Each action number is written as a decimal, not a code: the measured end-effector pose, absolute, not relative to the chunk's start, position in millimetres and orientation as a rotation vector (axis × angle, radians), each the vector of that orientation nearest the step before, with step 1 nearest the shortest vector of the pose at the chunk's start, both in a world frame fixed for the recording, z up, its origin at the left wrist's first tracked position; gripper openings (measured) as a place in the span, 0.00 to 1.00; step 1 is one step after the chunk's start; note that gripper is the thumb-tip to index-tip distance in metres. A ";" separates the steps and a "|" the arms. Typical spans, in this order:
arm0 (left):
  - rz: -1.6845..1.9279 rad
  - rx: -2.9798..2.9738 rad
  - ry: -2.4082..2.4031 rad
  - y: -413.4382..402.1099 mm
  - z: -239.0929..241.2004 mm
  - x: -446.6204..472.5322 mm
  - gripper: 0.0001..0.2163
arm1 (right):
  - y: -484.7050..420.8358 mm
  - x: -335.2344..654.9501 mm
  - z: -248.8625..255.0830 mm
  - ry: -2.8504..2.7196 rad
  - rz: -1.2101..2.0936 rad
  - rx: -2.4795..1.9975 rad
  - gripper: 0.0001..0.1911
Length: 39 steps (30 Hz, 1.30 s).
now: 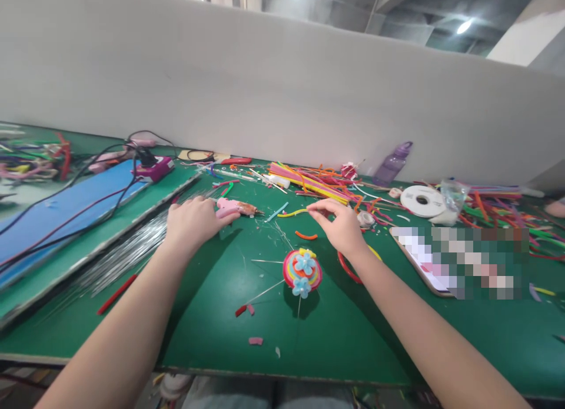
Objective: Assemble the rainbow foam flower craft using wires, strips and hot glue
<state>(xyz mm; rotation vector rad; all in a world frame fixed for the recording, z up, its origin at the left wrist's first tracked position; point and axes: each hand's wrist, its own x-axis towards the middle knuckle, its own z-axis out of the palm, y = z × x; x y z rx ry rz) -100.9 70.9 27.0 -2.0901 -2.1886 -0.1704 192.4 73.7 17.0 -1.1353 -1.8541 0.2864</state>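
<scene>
My left hand (194,219) is closed around the handle of a pink glue gun (236,208) that rests on the green table (335,332), nozzle pointing right. My right hand (342,223) pinches the end of a short yellow pipe cleaner piece (293,212) between thumb and fingers. In front of both hands lies a round rainbow-coloured pipe cleaner lollipop (302,272) with two small blue flowers and a thin wire stem. A short orange piece (306,236) lies between my right hand and the lollipop.
A heap of coloured pipe cleaners (309,182) lies at the back. A white tape roll (422,200), a purple bottle (392,163) and a phone (424,259) are to the right. Silver wires (119,259), a blue board (57,212) and black cables (88,179) are on the left.
</scene>
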 end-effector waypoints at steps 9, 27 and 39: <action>-0.080 -2.161 -2.255 73.8 24.1 -103.4 0.24 | 114.4 155.5 19.1 -1.870 0.608 -1.175 0.05; -0.123 -2.156 -2.299 76.8 21.4 -97.2 0.21 | 133.2 160.4 -12.8 -1.960 0.437 -1.267 0.02; -0.191 -2.130 -2.338 85.9 11.7 -106.9 0.24 | 136.1 151.1 -12.6 -2.059 0.408 -1.276 0.04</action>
